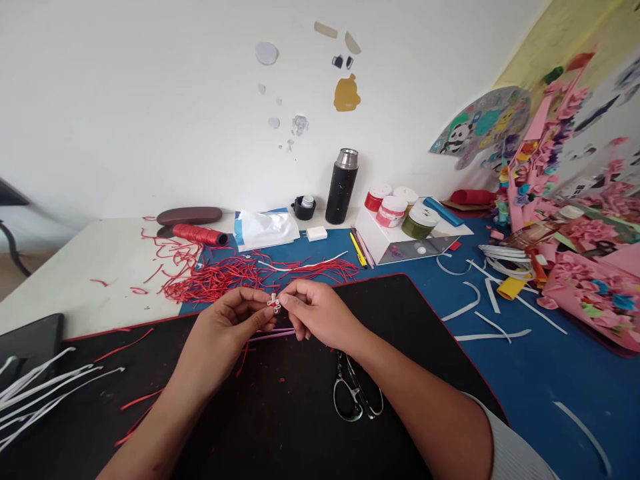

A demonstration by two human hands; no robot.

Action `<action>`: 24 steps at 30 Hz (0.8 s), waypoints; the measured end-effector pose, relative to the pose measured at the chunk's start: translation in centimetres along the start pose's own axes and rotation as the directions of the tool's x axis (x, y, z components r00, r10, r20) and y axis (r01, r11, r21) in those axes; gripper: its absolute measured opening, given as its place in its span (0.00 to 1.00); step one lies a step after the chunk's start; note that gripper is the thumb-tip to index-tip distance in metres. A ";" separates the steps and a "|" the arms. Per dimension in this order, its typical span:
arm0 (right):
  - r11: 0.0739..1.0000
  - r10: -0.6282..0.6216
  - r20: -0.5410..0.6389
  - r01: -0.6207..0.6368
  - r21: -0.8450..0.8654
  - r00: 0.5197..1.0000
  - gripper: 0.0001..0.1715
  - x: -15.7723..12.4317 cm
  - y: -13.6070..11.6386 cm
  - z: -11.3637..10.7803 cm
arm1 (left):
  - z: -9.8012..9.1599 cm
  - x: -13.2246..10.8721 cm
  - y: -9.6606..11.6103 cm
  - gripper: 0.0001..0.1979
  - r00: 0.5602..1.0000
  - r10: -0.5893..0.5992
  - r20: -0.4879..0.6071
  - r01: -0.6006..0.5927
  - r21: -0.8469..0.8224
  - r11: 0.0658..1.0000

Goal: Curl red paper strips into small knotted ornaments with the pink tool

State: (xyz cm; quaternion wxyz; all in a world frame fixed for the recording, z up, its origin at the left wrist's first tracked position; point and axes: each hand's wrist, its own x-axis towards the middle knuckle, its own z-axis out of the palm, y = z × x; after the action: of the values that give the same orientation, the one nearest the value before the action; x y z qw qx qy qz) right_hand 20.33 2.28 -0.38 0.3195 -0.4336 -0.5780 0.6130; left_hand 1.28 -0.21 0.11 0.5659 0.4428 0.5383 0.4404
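Between my fingertips is a small white looped flower shape (pixel 274 303) with a touch of red at its middle. My left hand (pixel 235 317) pinches it from the left, thumb against fingers. From the other side, my right hand (pixel 313 310) has its thumb and index finger closed at the flower's right edge. Just beyond the hands lies a heap of cut red cords (pixel 220 277). Purple sticks (pixel 273 335) show behind and below the fingers. Metal-handled scissors (pixel 353 393) rest on the black mat (pixel 280 427), their blades partly hidden under my right forearm.
White strips (pixel 45 397) lie at left, more strips (pixel 493 333) at right. A red cord spool (pixel 200 235), tissue pack (pixel 267 229), black thermos (pixel 343 187) and white box (pixel 390 240) bearing jars stand along the wall. Pink paper crafts (pixel 595 287) fill the right side.
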 end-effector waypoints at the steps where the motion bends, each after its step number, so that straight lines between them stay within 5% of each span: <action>1: 1.000 -0.002 0.000 0.002 -0.001 1.000 0.09 0.0 0.0 0.0 | 0.0 0.0 0.0 0.23 1.000 -0.001 -0.001 0.001 0.000 1.000; 10: 1.000 -0.014 -0.015 0.014 0.014 1.000 0.07 0.1 0.0 -0.3 | 0.2 0.0 0.1 0.25 0.999 0.037 -0.030 -0.038 -0.016 0.999; 24: 0.999 -0.033 -0.010 0.034 0.023 0.999 0.09 -0.1 0.0 -0.2 | -0.1 -0.1 -0.2 0.15 0.971 0.211 -0.110 -0.187 0.193 0.963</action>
State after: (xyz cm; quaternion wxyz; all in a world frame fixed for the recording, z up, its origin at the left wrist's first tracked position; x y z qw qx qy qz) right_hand 20.52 2.28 -0.37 0.3376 -0.4231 -0.5765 0.6121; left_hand 1.14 -0.37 -0.01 0.4400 0.5149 0.5643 0.4720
